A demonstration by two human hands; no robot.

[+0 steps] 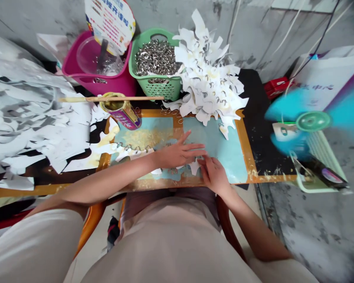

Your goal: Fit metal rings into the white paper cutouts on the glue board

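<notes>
My left hand [178,152] lies flat with fingers spread on a white paper cutout [194,167] on the blue mat [227,149]. My right hand [214,173] sits just beside it, fingers curled and pinched at the cutout's edge by a small metal ring; what it grips is too small to make out. A row of metal rings [132,148] lies on the mat to the left of my hands. Yellowish glue smears [144,137] cover the mat's upper left.
A heap of finished white cutouts [208,84] rises behind the mat. A green basket [156,63] of metal rings and a pink basket [97,67] stand at the back. A glue can [122,112] with a stick [112,99] is left; a running blue fan [308,122] is right. Paper scraps [32,118] pile far left.
</notes>
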